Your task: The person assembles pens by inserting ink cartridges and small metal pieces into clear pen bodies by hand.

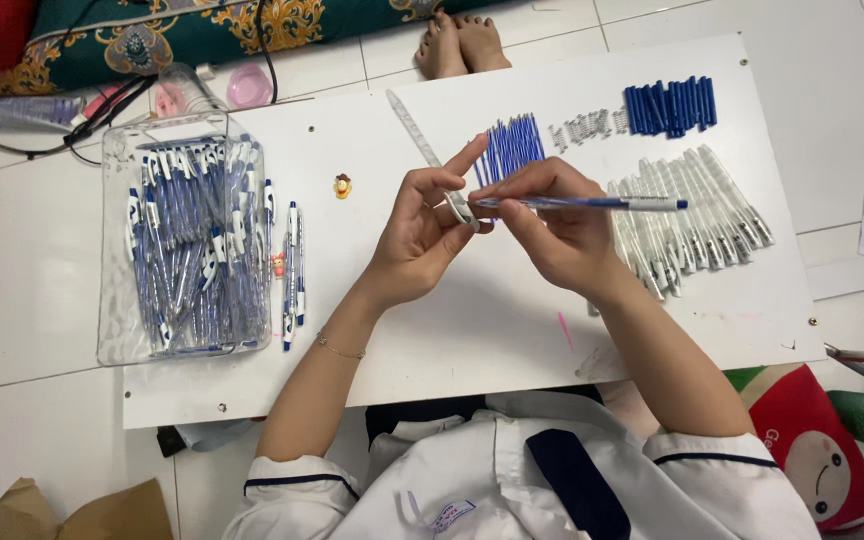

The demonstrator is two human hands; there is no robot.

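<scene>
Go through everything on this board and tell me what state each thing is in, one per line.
Left hand: holds a clear pen barrel, tilted.
Right hand: pinches a blue refill, level, tip at the barrel's end.
Clear tray: full of assembled pens.
Three pens: lying beside the tray.
Empty barrels: laid in a row.
Blue refills: piled loose.
Blue caps: grouped.
Springs: loose.

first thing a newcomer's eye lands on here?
Dead centre, the two hands: the left hand pinches a clear pen barrel while the right hand holds a blue refill to it. Next, the clear plastic tray heaped with finished blue-and-white pens, at the left of the white board. At right lie rows of clear barrels.
</scene>
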